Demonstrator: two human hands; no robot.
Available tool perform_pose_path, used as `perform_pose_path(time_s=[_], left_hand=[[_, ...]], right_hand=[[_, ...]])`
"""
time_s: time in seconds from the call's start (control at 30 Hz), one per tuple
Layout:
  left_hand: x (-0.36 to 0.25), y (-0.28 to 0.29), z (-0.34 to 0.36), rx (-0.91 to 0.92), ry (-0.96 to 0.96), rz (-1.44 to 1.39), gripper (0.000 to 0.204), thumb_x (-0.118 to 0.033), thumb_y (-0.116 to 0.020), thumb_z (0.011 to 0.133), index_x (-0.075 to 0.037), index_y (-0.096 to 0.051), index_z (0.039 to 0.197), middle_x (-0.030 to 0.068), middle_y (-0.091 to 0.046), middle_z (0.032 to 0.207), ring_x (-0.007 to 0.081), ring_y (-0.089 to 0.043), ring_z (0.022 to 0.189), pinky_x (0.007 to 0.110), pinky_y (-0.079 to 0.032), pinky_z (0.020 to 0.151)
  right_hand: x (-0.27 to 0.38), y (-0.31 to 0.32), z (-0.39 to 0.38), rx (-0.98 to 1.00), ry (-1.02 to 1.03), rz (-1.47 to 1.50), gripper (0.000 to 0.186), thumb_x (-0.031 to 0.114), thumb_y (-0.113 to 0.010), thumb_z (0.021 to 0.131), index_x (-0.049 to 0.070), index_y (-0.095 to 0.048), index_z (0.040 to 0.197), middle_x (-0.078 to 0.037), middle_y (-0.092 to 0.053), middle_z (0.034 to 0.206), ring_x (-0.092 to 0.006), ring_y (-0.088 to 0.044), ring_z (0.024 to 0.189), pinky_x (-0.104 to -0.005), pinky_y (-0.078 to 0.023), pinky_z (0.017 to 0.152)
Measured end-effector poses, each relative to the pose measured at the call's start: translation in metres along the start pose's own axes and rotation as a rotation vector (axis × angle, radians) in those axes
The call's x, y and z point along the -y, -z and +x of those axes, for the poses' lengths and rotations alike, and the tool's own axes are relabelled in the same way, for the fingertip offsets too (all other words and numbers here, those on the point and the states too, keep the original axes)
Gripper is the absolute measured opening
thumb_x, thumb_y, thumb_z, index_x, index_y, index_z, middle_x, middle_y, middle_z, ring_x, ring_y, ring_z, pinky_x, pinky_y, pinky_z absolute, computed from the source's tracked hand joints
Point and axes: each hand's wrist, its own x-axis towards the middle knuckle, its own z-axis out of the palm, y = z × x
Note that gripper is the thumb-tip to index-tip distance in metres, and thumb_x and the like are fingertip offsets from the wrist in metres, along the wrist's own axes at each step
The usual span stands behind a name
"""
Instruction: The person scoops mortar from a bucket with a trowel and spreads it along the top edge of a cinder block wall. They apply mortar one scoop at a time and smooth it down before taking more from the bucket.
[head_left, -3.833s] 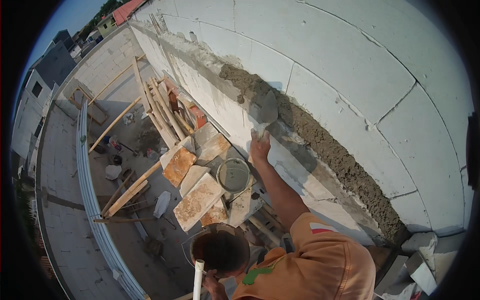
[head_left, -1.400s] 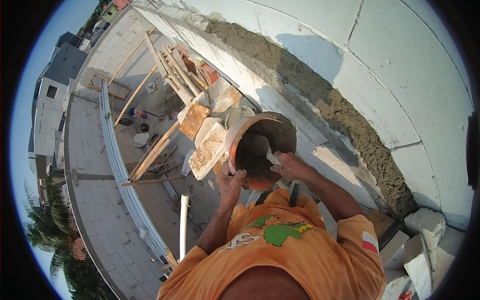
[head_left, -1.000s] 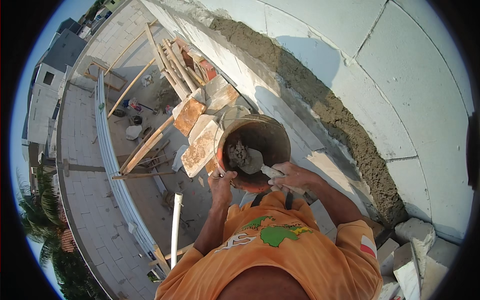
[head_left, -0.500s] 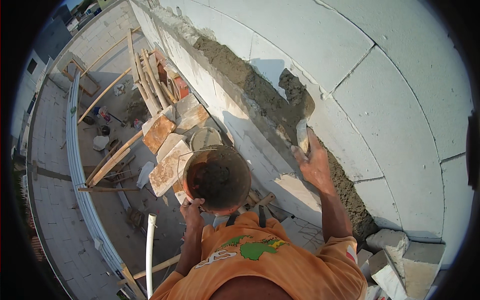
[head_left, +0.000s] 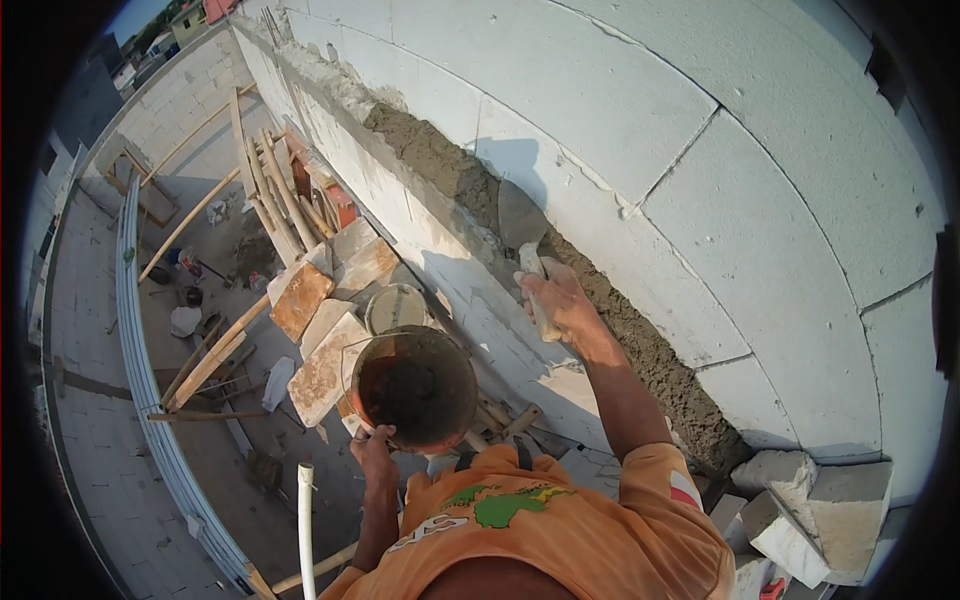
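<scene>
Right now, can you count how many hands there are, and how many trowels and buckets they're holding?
Hands: 2, the left hand and the right hand
Trowels: 1, the trowel in the right hand
Buckets: 1, the bucket in the left hand
Total: 4

"Where's the trowel [head_left: 521, 214]?"
"Against the mortar bed [head_left: 640, 335], grey blade away from us, pale smeared handle slanting back."
"And that bed?"
"Rough, brown-grey, a long strip along the wall [head_left: 790, 250]."
"The bucket [head_left: 458, 362]?"
"Mouth up, grimy orange, dark mix inside."
</scene>
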Motion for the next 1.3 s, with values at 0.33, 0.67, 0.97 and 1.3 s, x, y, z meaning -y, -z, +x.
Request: perform_pose_path(time_s=[0.33,0.67,0.97,1.3], left_hand=[[0.006,0.021,0.011,0.047,0.069,0.074,0.012,0.005,-0.062,0.074,-0.006,-0.061,0.078,0.0036,-0.064,0.067,0.0135,-0.060,0.049,0.028,-0.051,0.048],[0.017,0.025,0.020,0.014,0.069,0.134,0.014,0.005,-0.063,0.073,-0.005,-0.062,0.083,0.0010,-0.064,0.073,0.0134,-0.062,0.057,0.029,-0.052,0.050],[0.008,0.011,0.008,-0.101,0.095,0.114,0.013,0.004,-0.065,0.074,-0.005,-0.058,0.078,0.0025,-0.061,0.069,0.0149,-0.059,0.052,0.030,-0.051,0.049],[0.037,0.024,-0.005,-0.108,0.118,0.003,0.019,0.003,-0.069,0.076,-0.005,-0.053,0.068,0.0040,-0.059,0.062,0.0167,-0.058,0.045,0.032,-0.050,0.040]], right_hand=[[-0.015,0.030,-0.086,-0.256,-0.283,0.097,0.025,0.020,-0.068,0.090,0.004,-0.055,0.103,-0.001,-0.054,0.074,-0.0115,-0.055,0.055,-0.0284,-0.048,0.048],[0.019,0.008,-0.033,-0.028,-0.172,0.408,0.021,0.017,-0.067,0.092,0.002,-0.054,0.100,-0.004,-0.055,0.075,-0.0123,-0.056,0.056,-0.0286,-0.048,0.045],[0.009,0.028,-0.063,-0.184,-0.304,0.279,0.028,0.022,-0.067,0.091,0.000,-0.055,0.104,-0.006,-0.056,0.077,-0.0135,-0.057,0.056,-0.0300,-0.049,0.046],[0.001,0.022,-0.154,-0.403,-0.325,0.074,0.031,0.018,-0.060,0.091,0.005,-0.055,0.118,-0.004,-0.056,0.079,-0.0101,-0.051,0.050,-0.0242,-0.043,0.042]])
